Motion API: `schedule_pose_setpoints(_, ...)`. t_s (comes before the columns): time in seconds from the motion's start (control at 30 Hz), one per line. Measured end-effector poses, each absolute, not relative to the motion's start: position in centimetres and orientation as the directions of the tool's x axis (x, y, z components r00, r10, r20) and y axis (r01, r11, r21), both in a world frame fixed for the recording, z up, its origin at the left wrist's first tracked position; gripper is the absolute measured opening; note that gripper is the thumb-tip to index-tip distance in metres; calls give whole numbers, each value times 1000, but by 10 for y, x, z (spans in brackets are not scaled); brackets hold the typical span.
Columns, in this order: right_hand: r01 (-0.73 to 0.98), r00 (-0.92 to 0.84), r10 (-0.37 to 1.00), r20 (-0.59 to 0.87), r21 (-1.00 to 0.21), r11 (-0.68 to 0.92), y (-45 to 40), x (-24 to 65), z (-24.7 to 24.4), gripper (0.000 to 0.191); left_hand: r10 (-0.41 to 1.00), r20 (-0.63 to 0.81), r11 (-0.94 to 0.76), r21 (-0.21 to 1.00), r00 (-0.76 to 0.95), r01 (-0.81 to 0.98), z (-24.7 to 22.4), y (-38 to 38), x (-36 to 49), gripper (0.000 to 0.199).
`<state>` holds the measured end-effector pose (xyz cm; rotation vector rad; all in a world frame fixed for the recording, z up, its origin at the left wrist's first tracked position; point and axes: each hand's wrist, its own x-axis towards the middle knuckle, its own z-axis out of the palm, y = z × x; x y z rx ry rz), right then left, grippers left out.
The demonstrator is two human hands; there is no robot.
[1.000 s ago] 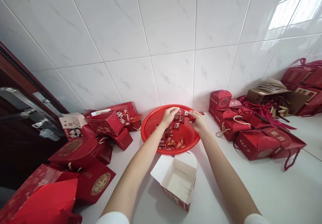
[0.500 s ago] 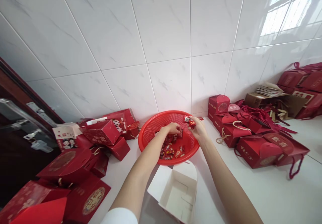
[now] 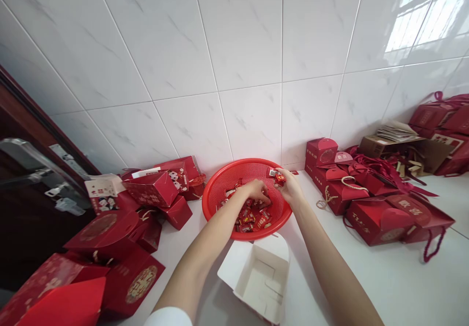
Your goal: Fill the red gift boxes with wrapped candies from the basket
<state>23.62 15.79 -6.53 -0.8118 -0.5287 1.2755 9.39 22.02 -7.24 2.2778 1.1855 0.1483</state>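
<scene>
A red plastic basket [image 3: 214, 182] with mesh walls holds a heap of small wrapped candies [image 3: 252, 218], mostly red. My left hand [image 3: 256, 190] is down inside it, fingers curled at the candies; whatever lies under the fingertips is hidden. At the basket's right rim my right hand [image 3: 288, 185] is closed around a few red-wrapped candies [image 3: 280, 178], a white-and-black printed end showing beside them. In front of the basket stands an open white box [image 3: 262, 284], its flaps raised and its inside bare.
Red gift boxes [image 3: 134, 272] are piled on the left, by a dark door with a metal handle [image 3: 22, 157]. More red boxes [image 3: 379, 218] with cords and ribbons stand at right, near a cardboard box [image 3: 388, 142] topped with papers. A tiled wall [image 3: 252, 116] rises behind.
My left hand has moved slightly right and lower among the candies, its fingers reaching further down. My right hand still holds its candies at the rim. The view has shifted a little.
</scene>
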Motion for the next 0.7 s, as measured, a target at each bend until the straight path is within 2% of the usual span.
schedule_pose_setpoints(0.13, -616, 238, 967, -87, -783, 81, 159, 236, -67, 23, 784, -188, -460, 465, 592, 756, -84, 212, 115, 44)
schedule_pose_setpoints(0.23, -614, 238, 967, -88, -785, 80, 160, 236, -67, 23, 788, -178, -450, 487, 590, 748, -83, 210, 116, 43)
schedule_pose_setpoints(0.37, -607, 219, 973, -79, -791, 72, 158, 237, -65, 24, 797, -118, -413, 610, 593, 677, -62, 212, 97, 26)
schedule_pose_setpoints(0.5, -583, 177, 981, -76, -812, 42, 156, 236, -62, 23, 818, 23, -398, 745, 574, 536, -41, 212, 79, 28)
schedule_pose_setpoints(0.6, -553, 112, 991, -70, -833, 4, 153, 234, -60, 26, 850, 125, -326, 888, 511, 325, -34, 207, 72, 29)
schedule_pose_setpoints(0.7, -523, 57, 997, -57, -852, -19, 150, 232, -59, 29, 897, 142, -201, 974, 418, 102, -34, 200, 69, 27)
